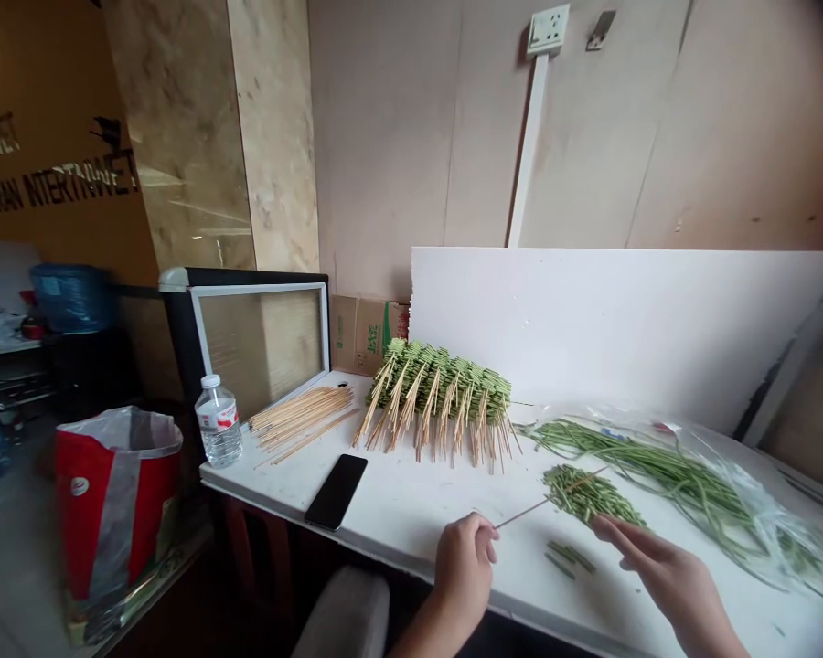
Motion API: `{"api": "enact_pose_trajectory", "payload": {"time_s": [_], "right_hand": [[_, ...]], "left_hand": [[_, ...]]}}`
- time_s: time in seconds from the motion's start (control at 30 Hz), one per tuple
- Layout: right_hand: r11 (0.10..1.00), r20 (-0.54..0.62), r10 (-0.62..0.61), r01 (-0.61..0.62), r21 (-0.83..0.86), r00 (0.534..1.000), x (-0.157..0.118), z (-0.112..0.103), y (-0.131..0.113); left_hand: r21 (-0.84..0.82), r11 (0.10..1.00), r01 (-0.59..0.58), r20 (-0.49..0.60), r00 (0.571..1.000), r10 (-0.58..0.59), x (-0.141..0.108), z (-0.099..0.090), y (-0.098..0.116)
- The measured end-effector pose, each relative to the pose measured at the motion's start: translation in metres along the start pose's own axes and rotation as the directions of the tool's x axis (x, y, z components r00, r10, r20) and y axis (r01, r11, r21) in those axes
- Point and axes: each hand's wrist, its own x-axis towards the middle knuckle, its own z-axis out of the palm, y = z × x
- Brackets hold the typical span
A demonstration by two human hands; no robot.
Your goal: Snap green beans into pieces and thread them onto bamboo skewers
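My left hand (464,557), closed in a pinch near the table's front edge, holds a thin bamboo skewer (521,514). The skewer slants up to the right, toward a pile of short cut green stalk pieces (593,495). My right hand (658,567) is at the right front of that pile, fingers stretched out and thumb apart, with nothing visible in it. Several loose cut pieces (569,556) lie on the white table between my hands. Farther back, filled skewers (443,384) are stacked with their green pieces toward the wall and bare sticks toward me.
Bare bamboo skewers (308,416) lie at the left, behind a black phone (337,491). A water bottle (218,422) stands at the left table corner. Long green stalks (658,461) and clear plastic (761,493) lie at the right. A red bag (116,512) stands left of the table.
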Motion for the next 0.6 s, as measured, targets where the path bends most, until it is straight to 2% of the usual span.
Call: {"api": "enact_pose_trajectory", "payload": {"time_s": [0.6], "right_hand": [[0.999, -0.036, -0.046, 0.045, -0.015, 0.998, -0.0026, 0.0004, -0.0061]], "left_hand": [[-0.007, 1.0, -0.002, -0.027, 1.0, 0.002, 0.0036, 0.0012, -0.0089]]}}
